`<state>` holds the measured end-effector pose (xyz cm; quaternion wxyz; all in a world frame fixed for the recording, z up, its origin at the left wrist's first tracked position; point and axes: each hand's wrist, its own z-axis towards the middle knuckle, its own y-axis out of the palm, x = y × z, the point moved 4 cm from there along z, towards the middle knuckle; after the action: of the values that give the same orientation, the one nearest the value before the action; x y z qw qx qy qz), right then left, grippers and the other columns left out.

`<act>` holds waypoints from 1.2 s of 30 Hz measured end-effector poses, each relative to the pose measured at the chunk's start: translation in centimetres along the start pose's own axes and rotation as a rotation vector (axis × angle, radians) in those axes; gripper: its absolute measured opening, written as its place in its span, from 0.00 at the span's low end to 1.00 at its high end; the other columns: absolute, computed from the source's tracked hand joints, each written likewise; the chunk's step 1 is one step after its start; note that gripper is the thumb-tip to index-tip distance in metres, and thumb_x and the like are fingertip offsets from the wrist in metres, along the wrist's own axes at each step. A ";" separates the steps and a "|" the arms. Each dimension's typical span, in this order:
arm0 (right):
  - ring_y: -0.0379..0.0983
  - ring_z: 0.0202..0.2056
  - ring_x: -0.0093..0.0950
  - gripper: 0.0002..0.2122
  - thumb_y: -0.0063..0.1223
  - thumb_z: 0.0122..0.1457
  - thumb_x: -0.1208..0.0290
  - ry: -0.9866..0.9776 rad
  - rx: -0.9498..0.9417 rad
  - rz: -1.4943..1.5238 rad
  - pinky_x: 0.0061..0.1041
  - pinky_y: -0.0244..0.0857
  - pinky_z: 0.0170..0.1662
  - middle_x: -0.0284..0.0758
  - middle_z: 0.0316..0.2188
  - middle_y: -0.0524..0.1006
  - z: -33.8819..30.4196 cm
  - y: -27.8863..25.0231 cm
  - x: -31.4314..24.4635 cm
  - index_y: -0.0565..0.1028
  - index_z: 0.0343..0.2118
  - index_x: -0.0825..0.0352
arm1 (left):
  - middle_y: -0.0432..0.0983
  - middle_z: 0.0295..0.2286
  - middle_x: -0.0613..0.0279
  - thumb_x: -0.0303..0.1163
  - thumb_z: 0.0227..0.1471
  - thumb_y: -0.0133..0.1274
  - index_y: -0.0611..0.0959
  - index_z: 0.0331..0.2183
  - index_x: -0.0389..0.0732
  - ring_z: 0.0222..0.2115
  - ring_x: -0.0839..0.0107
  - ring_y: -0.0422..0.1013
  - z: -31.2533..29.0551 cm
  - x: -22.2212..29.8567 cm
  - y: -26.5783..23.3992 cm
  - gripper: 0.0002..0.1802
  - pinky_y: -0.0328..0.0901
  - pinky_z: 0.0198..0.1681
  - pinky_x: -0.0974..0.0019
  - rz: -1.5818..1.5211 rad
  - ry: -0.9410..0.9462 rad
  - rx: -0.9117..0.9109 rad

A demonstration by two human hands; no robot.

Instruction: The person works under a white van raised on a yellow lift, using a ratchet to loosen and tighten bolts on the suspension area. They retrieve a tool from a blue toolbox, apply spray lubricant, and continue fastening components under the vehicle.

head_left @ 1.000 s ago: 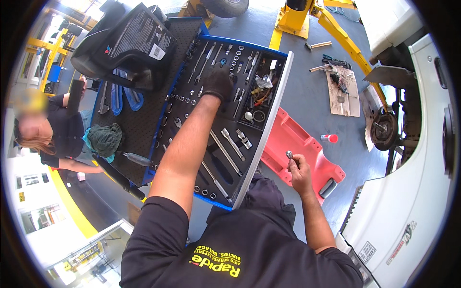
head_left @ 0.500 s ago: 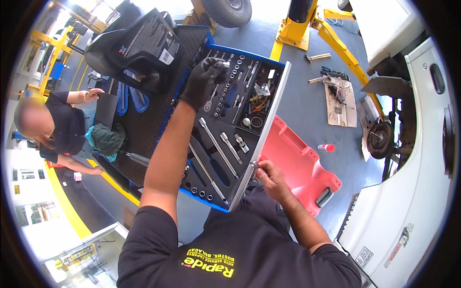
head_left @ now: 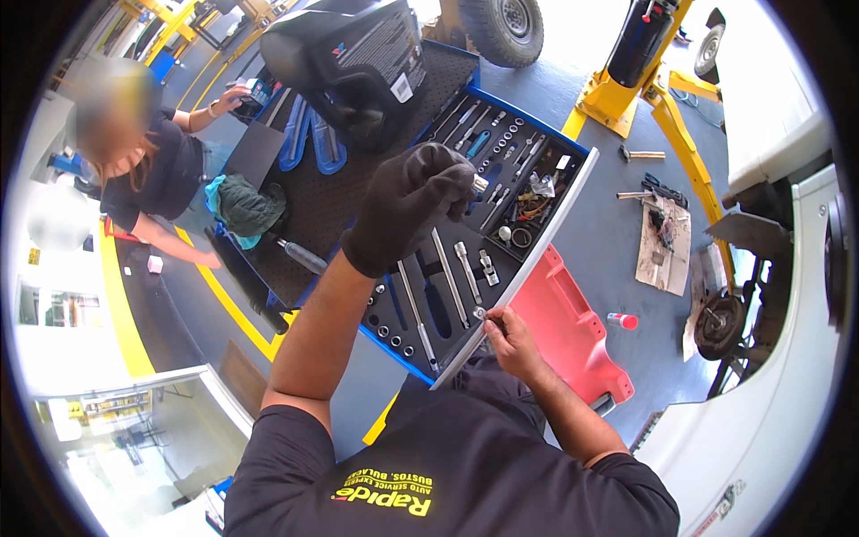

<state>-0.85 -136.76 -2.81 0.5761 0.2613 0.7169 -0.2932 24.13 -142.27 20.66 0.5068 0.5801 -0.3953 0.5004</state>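
A tool drawer [head_left: 488, 240] stands open below the fingers of a black-gloved left hand [head_left: 413, 204], its pale front edge just beside those of the bare right hand [head_left: 514, 345]. Beyond the right fingers, a red plastic creeper [head_left: 550, 313] rests on the floor; past the left ones stands a big black jug [head_left: 349, 72]. Between the two sets of fingers lies a long chrome bar [head_left: 452, 279]. The left fingers are curled tightly around a short metal piece [head_left: 480, 186]; the right ones pinch a smaller shiny fitting [head_left: 480, 313] at their tips.
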 end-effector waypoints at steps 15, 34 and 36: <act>0.76 0.44 0.45 0.08 0.56 0.63 0.76 -0.370 -0.074 -0.275 0.39 0.72 0.44 0.41 0.45 0.74 0.0 -0.3 -3.5 0.71 0.42 0.68 | 0.74 0.16 0.68 0.38 0.61 0.61 0.78 0.22 0.42 0.16 0.85 0.66 -0.8 0.4 1.9 0.18 0.59 0.20 0.75 0.219 -0.046 0.263; 0.74 0.42 0.43 0.07 0.57 0.61 0.75 -0.347 -0.015 -0.330 0.39 0.68 0.45 0.38 0.42 0.75 0.2 -0.1 -3.7 0.72 0.40 0.66 | 0.82 0.36 0.46 0.40 0.53 0.63 0.88 0.36 0.41 0.41 0.47 0.78 18.9 -22.1 -5.6 0.13 0.71 0.47 0.49 1.290 0.140 0.160; 0.74 0.42 0.42 0.07 0.57 0.61 0.74 -0.347 0.011 -0.330 0.39 0.68 0.45 0.38 0.43 0.75 0.3 -0.2 -3.4 0.72 0.40 0.66 | 0.83 0.36 0.46 0.40 0.54 0.62 0.88 0.35 0.41 0.41 0.47 0.78 19.3 -21.2 -5.0 0.13 0.71 0.47 0.49 1.387 0.152 0.051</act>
<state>-0.17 -137.24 0.48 0.6333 0.0893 0.6386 -0.4279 28.44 -161.42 -0.78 0.0827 0.1687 -0.6259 0.7569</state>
